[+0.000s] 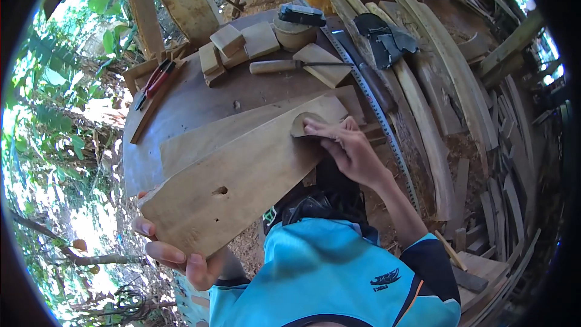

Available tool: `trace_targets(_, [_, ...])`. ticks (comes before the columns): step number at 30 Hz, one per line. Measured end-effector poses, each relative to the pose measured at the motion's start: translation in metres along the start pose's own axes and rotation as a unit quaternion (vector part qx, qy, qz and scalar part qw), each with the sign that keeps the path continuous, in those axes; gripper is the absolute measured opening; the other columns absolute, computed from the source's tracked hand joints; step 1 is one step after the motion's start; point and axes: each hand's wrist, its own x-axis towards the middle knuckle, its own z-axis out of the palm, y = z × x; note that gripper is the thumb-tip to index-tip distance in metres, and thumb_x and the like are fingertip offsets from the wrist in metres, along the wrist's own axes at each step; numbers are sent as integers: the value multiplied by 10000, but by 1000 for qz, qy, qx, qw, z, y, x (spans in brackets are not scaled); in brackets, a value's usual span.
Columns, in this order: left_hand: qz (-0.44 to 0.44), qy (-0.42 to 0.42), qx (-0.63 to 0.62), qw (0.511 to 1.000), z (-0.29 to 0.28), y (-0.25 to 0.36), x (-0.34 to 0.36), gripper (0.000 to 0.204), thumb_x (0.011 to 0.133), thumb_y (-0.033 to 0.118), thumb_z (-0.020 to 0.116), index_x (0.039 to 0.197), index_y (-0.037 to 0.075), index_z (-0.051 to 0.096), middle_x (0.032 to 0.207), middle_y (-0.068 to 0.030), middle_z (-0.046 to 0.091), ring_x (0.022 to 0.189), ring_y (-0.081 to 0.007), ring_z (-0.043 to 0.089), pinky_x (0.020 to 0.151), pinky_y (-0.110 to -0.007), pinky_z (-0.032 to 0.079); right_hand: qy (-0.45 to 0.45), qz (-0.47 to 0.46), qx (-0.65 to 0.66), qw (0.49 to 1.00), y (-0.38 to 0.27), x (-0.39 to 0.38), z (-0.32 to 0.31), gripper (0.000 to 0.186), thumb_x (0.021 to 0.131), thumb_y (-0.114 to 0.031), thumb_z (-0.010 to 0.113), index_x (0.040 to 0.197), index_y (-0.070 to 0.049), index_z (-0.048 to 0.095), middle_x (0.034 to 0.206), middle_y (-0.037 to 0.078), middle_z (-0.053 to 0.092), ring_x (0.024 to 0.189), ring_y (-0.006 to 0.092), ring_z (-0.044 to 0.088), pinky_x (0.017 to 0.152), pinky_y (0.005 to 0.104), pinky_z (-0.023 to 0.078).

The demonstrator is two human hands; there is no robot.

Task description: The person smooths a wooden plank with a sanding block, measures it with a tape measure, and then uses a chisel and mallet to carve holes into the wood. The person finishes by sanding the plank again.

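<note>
A long, pale wooden board with two dark holes lies tilted in front of me, its far right end over the workbench. My left hand grips its near left end, fingers curled round the edge. Near the opposite end, my right hand presses a curled brown piece of sandpaper against the board's face. The fingers are closed on that sheet. Beneath the board, another flat wooden board rests on the bench, partly hidden.
The workbench holds red-handled pliers, small wooden blocks, a wooden-handled tool and a measuring tape or ruler. Long rough planks stand to the right, with scrap wood beyond. Foliage fills the left.
</note>
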Motion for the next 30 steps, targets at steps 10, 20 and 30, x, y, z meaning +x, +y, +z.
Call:
trace_targets(10, [-18,15,23,999,16,3,3,155,602,285,425,710,223,518,817,94,469,1053,-244,376,961,-523,231,-12,128,27,991,4,15,-11,307,784,18,512,1080,-48,559,1036,146,586,887,302,546,808,367,407])
trace_targets(20, [18,-62,17,998,19,3,9,231,588,297,426,774,203,527,778,175,459,1108,-191,343,991,-487,197,18,-22,-32,999,7,6,-9,283,802,-16,487,1075,-52,553,1097,132,561,941,303,544,821,346,421])
trace_targets(30, [3,-58,35,998,22,6,11,217,598,297,430,758,181,519,768,178,447,1097,-191,341,975,-520,202,51,-83,-43,994,5,10,-9,309,798,-27,483,1100,-62,539,982,175,583,857,332,577,747,386,462])
